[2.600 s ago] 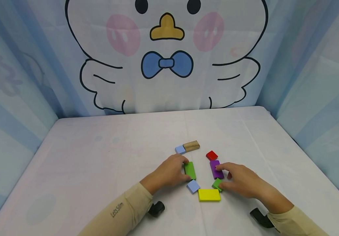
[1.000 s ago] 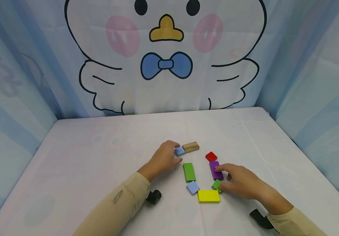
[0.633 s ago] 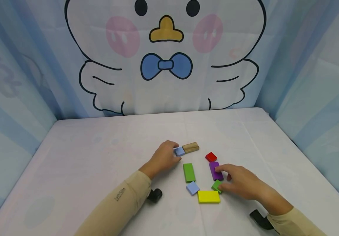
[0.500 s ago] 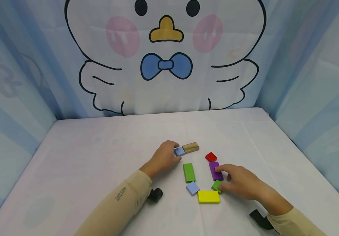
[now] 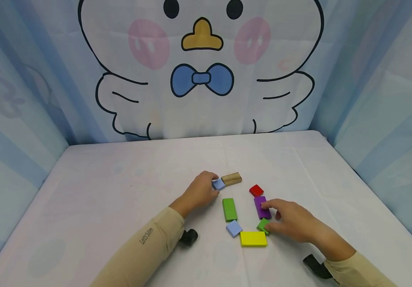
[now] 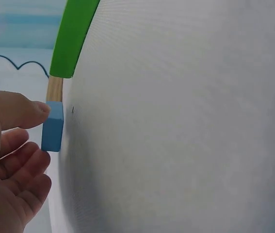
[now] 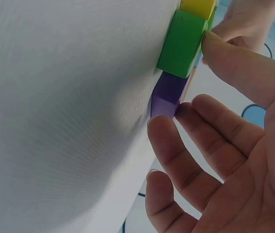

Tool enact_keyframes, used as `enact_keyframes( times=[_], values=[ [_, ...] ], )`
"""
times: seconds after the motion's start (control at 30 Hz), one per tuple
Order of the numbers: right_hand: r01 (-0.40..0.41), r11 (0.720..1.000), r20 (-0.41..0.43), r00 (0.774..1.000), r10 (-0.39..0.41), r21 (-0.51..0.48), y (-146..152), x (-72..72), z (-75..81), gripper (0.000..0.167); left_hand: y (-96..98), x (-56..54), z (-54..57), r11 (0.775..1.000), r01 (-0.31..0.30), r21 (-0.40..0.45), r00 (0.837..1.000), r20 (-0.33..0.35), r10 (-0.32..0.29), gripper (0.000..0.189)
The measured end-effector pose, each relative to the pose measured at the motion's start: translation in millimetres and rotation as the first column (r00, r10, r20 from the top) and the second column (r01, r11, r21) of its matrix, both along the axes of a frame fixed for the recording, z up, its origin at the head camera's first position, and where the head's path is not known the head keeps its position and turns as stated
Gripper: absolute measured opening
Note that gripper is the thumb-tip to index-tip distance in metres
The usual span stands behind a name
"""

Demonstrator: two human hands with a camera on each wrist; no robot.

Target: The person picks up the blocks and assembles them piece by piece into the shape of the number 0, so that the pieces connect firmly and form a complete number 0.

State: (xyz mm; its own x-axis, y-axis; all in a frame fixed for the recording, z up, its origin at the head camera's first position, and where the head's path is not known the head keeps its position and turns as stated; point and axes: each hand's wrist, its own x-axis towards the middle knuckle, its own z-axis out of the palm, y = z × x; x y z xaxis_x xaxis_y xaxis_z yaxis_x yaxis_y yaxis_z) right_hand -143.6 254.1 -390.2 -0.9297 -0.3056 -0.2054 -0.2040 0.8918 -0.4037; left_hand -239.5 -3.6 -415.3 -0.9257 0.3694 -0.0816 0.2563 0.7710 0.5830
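Observation:
My left hand is at the far light blue block, thumb and index finger on either side of it. In the left wrist view the thumb tip presses one end of the blue block, and the other fingers curl loosely beneath. A bare wooden block meets its right side. My right hand rests its fingertips on a purple block and its thumb on a small green block; in the right wrist view the remaining fingers of the right hand are loosely bent.
On the white-covered table lie a red block, a longer green block, another light blue block and a yellow block, forming a rough ring with the others. A cartoon-printed cloth stands behind.
My left hand has moved from the longer green block up to the far light blue block, its thumb now closed in on it, and that block is slightly turned. My right hand stays put.

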Motion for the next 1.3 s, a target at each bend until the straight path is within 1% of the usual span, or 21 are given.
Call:
enact_keyframes(
  times=[0.43,0.63,0.87,1.13,1.3],
  values=[
    [-0.008,1.000,-0.011,1.000,0.008,-0.008,1.2,1.5,0.4,0.054,0.0,3.3,0.7,0.999,0.028,0.031,0.999,-0.022,-0.027,0.041],
    [0.001,1.000,-0.004,1.000,-0.001,-0.013,1.0,1.7,0.3,0.055,1.3,3.5,-1.2,0.999,0.030,0.032,0.999,-0.025,-0.030,0.038],
    [0.002,1.000,-0.017,1.000,-0.002,-0.008,0.6,2.0,-0.5,0.054,2.1,3.8,-1.9,0.998,0.043,0.043,0.998,-0.040,-0.042,0.035],
    [0.001,1.000,-0.013,1.000,-0.001,-0.015,1.0,1.8,-1.1,0.054,2.3,3.5,-2.2,0.997,0.057,0.047,0.997,-0.060,-0.054,0.030],
    [0.004,1.000,-0.011,1.000,-0.004,-0.014,1.0,1.8,-1.3,0.055,4.1,3.6,-2.0,0.997,0.065,0.031,0.996,-0.069,-0.063,0.028]
  ],
)
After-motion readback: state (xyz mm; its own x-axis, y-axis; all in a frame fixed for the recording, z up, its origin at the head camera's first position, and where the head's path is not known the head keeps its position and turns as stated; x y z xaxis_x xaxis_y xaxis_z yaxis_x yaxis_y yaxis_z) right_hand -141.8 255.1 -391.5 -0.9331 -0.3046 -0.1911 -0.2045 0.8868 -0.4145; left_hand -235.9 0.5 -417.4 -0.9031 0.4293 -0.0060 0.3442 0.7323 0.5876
